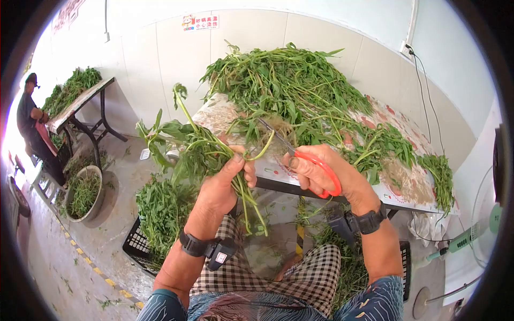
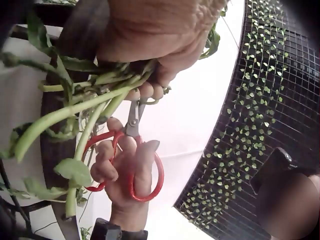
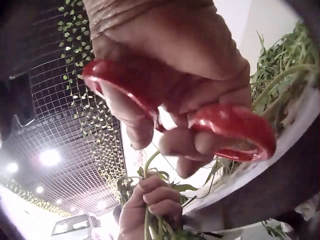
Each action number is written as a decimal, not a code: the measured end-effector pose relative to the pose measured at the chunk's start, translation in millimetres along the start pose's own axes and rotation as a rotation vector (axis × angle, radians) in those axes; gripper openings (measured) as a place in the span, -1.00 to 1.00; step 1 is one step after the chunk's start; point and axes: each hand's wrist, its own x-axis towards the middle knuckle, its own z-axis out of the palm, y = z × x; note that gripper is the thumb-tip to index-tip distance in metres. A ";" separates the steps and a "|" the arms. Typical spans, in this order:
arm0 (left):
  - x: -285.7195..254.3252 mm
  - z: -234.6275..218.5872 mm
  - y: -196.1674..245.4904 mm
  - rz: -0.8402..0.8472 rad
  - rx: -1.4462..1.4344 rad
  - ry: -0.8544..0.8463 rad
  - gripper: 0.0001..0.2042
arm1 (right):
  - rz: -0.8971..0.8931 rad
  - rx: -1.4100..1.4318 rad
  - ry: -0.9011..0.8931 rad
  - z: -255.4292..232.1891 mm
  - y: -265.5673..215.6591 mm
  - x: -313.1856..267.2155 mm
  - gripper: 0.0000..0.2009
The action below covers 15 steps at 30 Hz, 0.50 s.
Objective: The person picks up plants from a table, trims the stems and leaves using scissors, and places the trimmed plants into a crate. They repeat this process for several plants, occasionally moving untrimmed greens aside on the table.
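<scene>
In the head view my left hand [image 1: 225,179] grips a bunch of leafy green stems [image 1: 201,142], leaves up and to the left, cut ends hanging below the fist. One stem [image 1: 266,147] curves out to the right of it. My right hand [image 1: 334,174] holds red-handled scissors [image 1: 338,184] with fingers through the loops, the blades pointing up and left near that curved stem. The left wrist view shows the scissors [image 2: 132,127] close under the left fingertips; whether the blades touch a stem is hard to tell. The right wrist view has both red loops [image 3: 235,130] around fingers.
A large heap of greens [image 1: 289,80] lies on the patterned table [image 1: 214,115], with smaller piles to its right. Below left stands a black crate [image 1: 134,243] of greens. Far left, a person [image 1: 35,120] stands at another table [image 1: 80,101] near a round tub [image 1: 96,206]. A fan [image 1: 466,238] is at right.
</scene>
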 end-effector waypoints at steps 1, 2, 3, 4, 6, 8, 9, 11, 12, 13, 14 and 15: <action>0.1 -1.9 0.2 -0.004 0.000 -0.001 -0.83 | -0.059 0.075 0.047 -0.4 6.6 3.1 -0.71; 0.3 -1.9 2.0 0.040 0.045 0.047 -0.84 | -0.118 0.151 0.095 -2.6 19.2 8.6 -0.71; 1.5 0.0 4.2 0.079 0.089 0.093 -0.84 | -0.169 0.196 0.179 -6.7 22.8 6.5 -0.70; 2.7 0.7 4.8 0.117 0.131 0.138 -0.85 | -0.224 0.236 0.261 -10.2 24.8 4.3 -0.69; 3.5 -4.1 5.6 0.083 0.081 0.217 -0.89 | -0.322 0.252 0.493 -20.0 19.9 -7.9 -0.63; 6.1 -9.5 5.8 0.045 0.003 0.251 -0.87 | -0.215 -0.076 0.540 -22.6 21.0 -14.0 -0.59; 6.7 -12.0 4.4 0.038 -0.005 0.246 -0.88 | -0.160 -0.241 0.558 -23.6 21.4 -16.6 -0.56; 7.4 -15.1 1.5 0.028 -0.022 0.239 -0.89 | -0.271 -0.576 0.604 -10.2 31.6 -9.6 -0.56; 7.1 -14.0 1.1 0.019 -0.028 0.236 -0.89 | -0.272 -0.631 0.581 -5.6 39.5 -3.2 -0.59; 6.6 -12.4 1.7 0.009 -0.031 0.233 -0.89 | -0.274 -0.684 0.557 -1.2 47.8 3.7 -0.61; 6.0 -11.5 2.1 -0.001 -0.034 0.231 -0.89 | -0.297 -0.717 0.578 1.4 55.7 11.8 -0.69; 5.7 -11.6 2.3 -0.003 -0.025 0.236 -0.89 | -0.290 -0.753 0.568 0.6 58.0 16.3 -0.71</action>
